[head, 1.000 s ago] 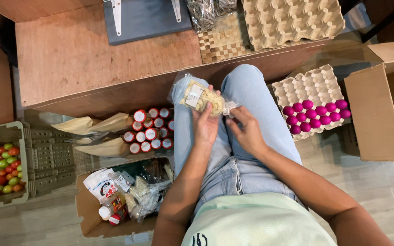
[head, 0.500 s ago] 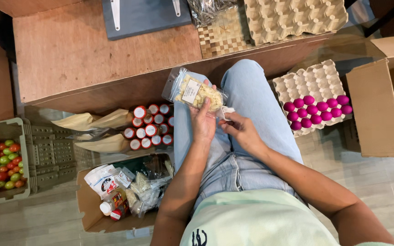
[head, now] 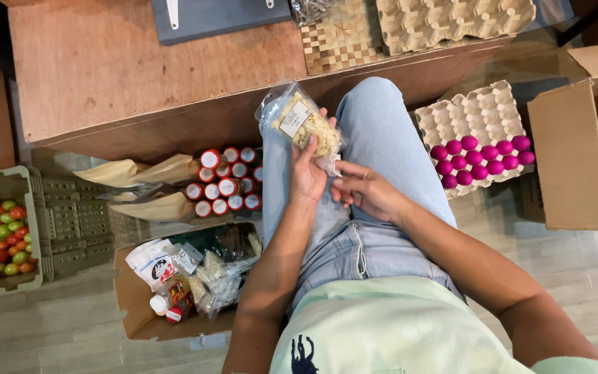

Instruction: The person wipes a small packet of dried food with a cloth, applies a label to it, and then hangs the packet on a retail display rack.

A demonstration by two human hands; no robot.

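The left hand (head: 307, 176) held a clear bag of pale snacks (head: 302, 125) above the knee; the bag's long side pointed to ten o'clock. The right hand (head: 367, 192), fingers loosely curled and holding nothing, sat just beside at four o'clock.

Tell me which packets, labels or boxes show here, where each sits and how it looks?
Clear bag of pale pieces, white label, in left hand; right hand at its corner.
Red-and-white capped bottles, clustered left of the knee.
Open brown box of mixed packets, lower left.
Egg tray, pink eggs, right.
Empty cardboard box, far right.
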